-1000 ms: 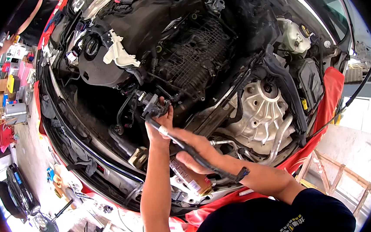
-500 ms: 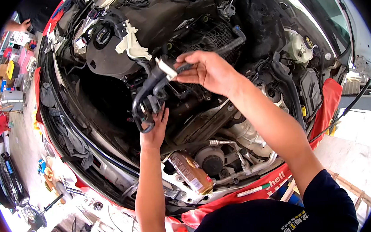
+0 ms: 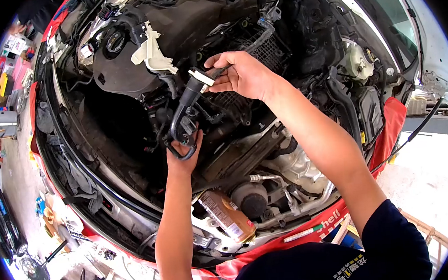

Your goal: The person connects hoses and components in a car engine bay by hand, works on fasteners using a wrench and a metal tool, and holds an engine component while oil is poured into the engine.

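A black curved hose [image 3: 190, 94] with a white collar at its upper end hangs over the open engine bay. My right hand [image 3: 240, 76] is closed round the hose just beyond that collar, thumb and fingers on either side. At the hose's lower bend, my left hand [image 3: 185, 156] supports it from beneath, fingers curled behind a dark fitting and partly hidden. Close to the collar lies a cream plastic bracket [image 3: 153, 53] on the engine. Below my hands, a brown can [image 3: 225, 216] rests at the front of the bay, beside a black round cap [image 3: 251, 200].
Red protective cloth [image 3: 295, 237] drapes the car's front edge, with a green-and-white marker [image 3: 302, 233] on it. Engine cover [image 3: 194, 24] and reservoir [image 3: 357, 61] lie farther in. Parts litter the floor at left; a person in dark clothing [image 3: 40, 9] stands at the upper left.
The hose has turned more upright, its collared end shifting slightly up and its lower bend moving right. My right hand has moved a little up and left with it. The whole view has shifted slightly.
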Available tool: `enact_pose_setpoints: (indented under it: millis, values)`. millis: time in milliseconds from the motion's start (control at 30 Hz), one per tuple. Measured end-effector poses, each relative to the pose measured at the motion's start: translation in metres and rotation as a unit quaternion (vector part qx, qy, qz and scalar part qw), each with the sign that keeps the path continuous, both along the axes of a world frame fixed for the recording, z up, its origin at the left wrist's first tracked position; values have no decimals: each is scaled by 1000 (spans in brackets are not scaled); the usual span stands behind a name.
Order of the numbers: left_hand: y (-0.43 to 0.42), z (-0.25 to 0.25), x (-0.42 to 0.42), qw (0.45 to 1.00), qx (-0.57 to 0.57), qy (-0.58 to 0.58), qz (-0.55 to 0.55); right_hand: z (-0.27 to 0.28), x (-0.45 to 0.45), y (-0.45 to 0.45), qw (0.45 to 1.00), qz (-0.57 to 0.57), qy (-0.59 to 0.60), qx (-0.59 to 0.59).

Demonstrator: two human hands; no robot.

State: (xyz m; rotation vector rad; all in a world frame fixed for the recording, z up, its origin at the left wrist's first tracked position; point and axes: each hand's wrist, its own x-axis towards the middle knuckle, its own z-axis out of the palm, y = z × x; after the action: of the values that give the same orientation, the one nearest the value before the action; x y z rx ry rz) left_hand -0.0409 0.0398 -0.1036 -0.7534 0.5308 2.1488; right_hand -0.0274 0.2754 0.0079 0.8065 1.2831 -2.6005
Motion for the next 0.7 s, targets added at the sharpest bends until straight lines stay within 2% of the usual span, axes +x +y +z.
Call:
enact_pose_setpoints:
  millis: [100, 167, 333, 433, 700]
  values:
    - [1, -1, 2, 999, -32, -22, -15, -6, 2, 1, 1000, -2, 2, 1]
    - [4, 0, 3, 997, -78, 4, -17, -9, 1, 2, 1000, -4, 1, 4]
    - [-3, 10, 10, 995, -88, -4, -47, -8, -7, -1, 1000, -1, -11, 1]
    - [-9, 5, 12, 998, -31, -16, -48, -7, -10, -4, 1000, -4, -20, 14]
    - [-3, -2, 5, 997, -58, -47, -17, -13, -7, -6, 999, -12, -45, 6]
